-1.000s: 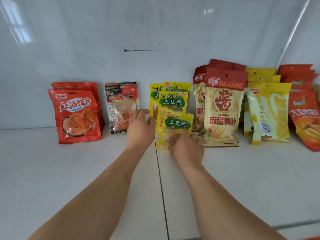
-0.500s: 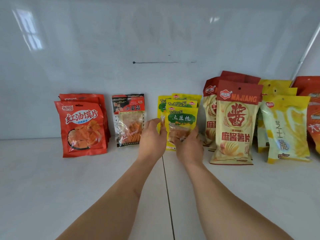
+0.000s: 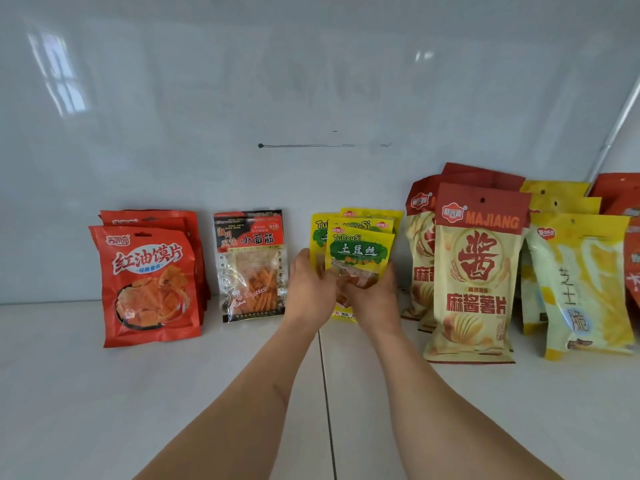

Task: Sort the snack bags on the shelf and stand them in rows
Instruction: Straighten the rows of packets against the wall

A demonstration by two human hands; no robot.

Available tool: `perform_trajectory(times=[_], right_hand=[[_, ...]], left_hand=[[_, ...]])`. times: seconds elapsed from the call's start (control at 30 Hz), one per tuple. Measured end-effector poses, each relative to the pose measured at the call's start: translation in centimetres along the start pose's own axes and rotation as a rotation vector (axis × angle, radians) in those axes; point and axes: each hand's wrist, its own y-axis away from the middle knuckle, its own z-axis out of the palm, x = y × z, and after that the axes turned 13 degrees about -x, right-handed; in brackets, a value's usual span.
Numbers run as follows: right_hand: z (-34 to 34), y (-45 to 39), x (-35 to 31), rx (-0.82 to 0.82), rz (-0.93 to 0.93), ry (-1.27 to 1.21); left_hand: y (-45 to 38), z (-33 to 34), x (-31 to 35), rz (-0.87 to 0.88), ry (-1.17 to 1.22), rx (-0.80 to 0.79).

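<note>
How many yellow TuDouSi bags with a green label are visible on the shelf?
4 show: the front yellow TuDouSi bag with green label, held between both hands, and three overlapped behind it, at the left, middle and back right. More may be hidden.

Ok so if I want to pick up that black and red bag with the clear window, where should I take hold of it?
Grip the black-and-red bag by its flat printed top band, coming from above and in front. It stands upright against the back wall, alone in its row, so the top edge is free. The red bags and the left hand flank its lower sides.
</note>
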Motion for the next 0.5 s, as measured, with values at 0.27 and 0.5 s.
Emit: perform_trajectory(times=[0.27,0.5], right_hand=[[0.5,-0.5,0.7,-0.119,-0.029,-0.002],[0.3,-0.6,0.9,-0.187,-0.08,0.05]], left_hand=[[-1.2,0.6,-0.6,0.003,0.081,0.044],[-1.7,0.6,-0.5,0.024,0.059,0.065]])
